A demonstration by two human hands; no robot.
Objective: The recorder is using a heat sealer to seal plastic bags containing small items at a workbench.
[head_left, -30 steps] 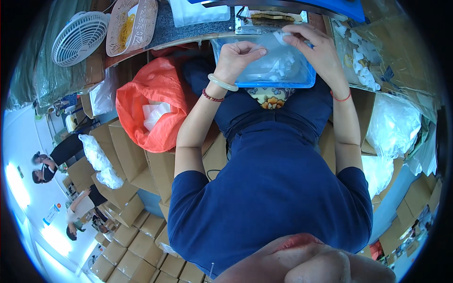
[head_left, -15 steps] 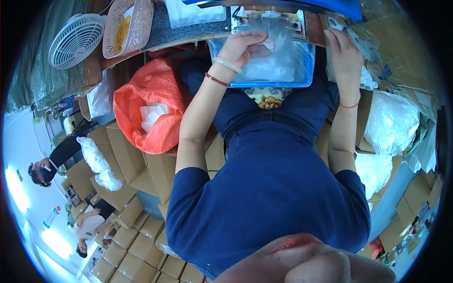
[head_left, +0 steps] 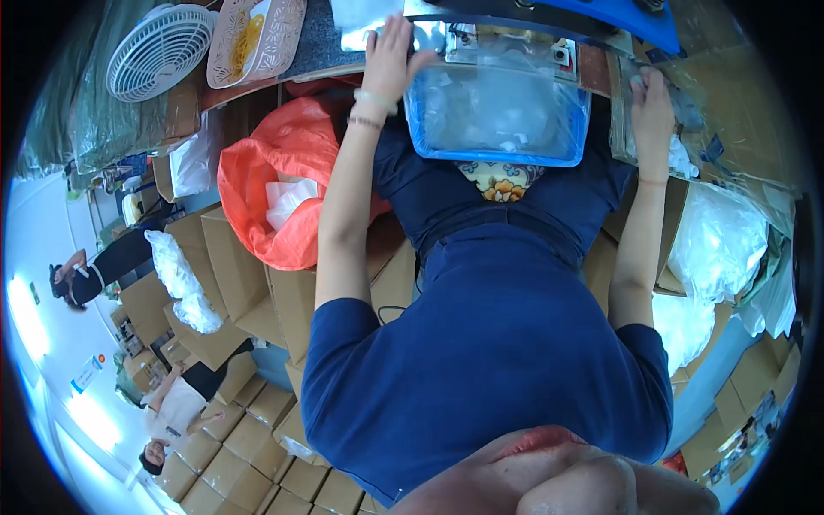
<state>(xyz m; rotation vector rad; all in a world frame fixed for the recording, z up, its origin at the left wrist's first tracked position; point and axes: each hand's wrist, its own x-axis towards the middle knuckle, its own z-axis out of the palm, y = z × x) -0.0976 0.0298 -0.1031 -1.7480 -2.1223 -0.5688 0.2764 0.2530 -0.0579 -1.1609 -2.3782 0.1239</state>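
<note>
My left hand [head_left: 390, 64] lies with its fingers spread at the table edge, over a flat stack of clear plastic bags [head_left: 354, 12]. My right hand [head_left: 652, 107] is over a carton [head_left: 620, 129] at the right. Its fingers curl together at some greyish clear plastic; what they pinch is too small to make out. Between my hands a blue tray [head_left: 498, 158] rests on my lap, with clear plastic sheets or bags [head_left: 489, 107] in it. Behind the tray stands a machine with a metal bed [head_left: 463, 41] and a blue upper part [head_left: 639, 26].
Left of the machine are a pale openwork basket [head_left: 287, 43] holding yellow bands and a white fan [head_left: 161, 53]. An orange-red sack [head_left: 257, 189] with white pieces stands at my left. Cartons [head_left: 249, 446] fill the floor behind. Two other people [head_left: 178, 412] stand at the far left.
My left hand has moved left from the machine, off a clear plastic piece, to the bags on the table. My right hand has moved down slightly, its fingers now curled at the carton.
</note>
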